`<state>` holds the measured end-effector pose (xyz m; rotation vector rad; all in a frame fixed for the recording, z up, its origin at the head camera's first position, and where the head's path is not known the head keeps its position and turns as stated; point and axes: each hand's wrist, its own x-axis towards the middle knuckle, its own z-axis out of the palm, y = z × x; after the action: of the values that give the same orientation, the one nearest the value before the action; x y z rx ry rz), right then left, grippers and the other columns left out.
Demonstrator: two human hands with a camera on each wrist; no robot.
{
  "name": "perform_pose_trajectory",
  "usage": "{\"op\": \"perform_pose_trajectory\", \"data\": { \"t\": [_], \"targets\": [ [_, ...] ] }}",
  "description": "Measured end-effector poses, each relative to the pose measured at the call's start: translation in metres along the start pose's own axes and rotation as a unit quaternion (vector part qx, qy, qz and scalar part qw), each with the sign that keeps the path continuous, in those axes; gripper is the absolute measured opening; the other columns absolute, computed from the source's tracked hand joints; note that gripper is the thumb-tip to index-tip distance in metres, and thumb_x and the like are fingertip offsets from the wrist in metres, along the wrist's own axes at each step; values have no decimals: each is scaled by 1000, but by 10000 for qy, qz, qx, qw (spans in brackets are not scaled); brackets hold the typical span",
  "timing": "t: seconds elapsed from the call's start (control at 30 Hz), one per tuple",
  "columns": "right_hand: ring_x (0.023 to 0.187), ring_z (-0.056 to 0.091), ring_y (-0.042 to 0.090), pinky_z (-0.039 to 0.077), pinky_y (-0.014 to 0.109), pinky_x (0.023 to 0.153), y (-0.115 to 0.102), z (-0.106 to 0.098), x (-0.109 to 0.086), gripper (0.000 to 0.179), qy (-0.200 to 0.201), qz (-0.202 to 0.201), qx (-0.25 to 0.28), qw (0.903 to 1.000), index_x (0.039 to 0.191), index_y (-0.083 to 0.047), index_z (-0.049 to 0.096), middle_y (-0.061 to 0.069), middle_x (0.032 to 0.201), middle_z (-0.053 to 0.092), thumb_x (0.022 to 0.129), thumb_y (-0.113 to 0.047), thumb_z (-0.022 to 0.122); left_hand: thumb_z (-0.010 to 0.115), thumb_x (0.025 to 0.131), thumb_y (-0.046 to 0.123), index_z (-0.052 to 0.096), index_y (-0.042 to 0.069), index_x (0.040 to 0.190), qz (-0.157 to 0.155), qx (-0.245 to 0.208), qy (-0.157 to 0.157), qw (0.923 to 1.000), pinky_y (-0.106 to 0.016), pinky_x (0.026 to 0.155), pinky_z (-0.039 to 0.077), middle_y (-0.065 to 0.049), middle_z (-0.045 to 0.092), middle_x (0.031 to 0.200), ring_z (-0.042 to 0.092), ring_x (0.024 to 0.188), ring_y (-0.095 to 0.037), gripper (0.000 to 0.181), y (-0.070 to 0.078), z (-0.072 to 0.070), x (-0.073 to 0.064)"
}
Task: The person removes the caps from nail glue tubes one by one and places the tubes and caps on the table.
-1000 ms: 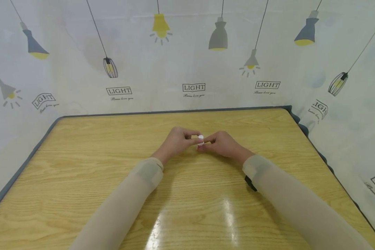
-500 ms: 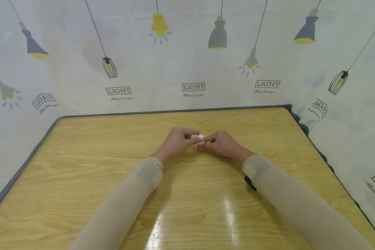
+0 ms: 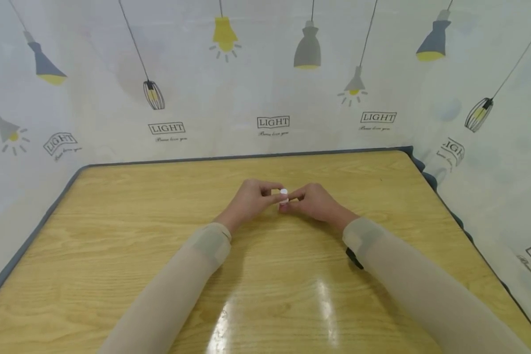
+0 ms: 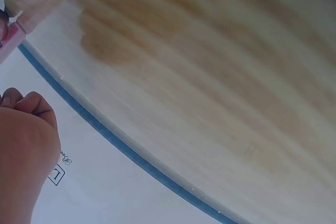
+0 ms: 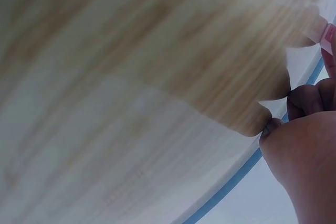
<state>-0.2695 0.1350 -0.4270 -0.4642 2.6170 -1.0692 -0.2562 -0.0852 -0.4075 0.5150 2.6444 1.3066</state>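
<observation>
A small white-topped pink container (image 3: pixel 284 191) stands upright between my two hands near the middle of the table. My left hand (image 3: pixel 251 200) pinches its white upper part between thumb and forefinger, coming from the left. From the right, my right hand (image 3: pixel 316 202) pinches it lower down, where pink shows by the fingertips. In the left wrist view the pink and white container (image 4: pixel 11 40) appears at the left edge, cut off by the frame. Only a sliver of the container (image 5: pixel 328 36) shows at the right edge of the right wrist view. Fingers hide much of its body.
The wood-grain table (image 3: pixel 137 211) spreads all around the hands, with glare streaks in front. A dark blue edging (image 3: pixel 181 161) runs along its back and sides. A wall cover (image 3: pixel 221 108) printed with lamps rises behind. A black strap (image 3: pixel 354 258) sits under the right sleeve.
Both hands keep the same hold on the container in nearly the same spot. The head view has shifted very slightly.
</observation>
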Motion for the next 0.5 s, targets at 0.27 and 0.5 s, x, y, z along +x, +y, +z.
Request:
{"op": "perform_pose_trajectory", "data": {
  "t": [0.27,0.5],
  "targets": [
    [66,40,12,45,32,80,-2,0,-2,33,-15,-81,-3,10000,120,-29,83,-5,81,81,93,-47,82,69,106,31,71,17,141,330,19,-318,9989,-24,59,39,-1,55,76,46,68,-12,38,-2,1,2],
    [82,56,12,48,33,87,-3,0,-2,33,40,-41,-89,9999,119,-29,83,-5,97,83,91,-48,84,69,105,35,73,20,138,173,-119,-337,9992,-27,69,46,-1,75,113,54,82,-13,36,-2,-1,0]
  ]
}}
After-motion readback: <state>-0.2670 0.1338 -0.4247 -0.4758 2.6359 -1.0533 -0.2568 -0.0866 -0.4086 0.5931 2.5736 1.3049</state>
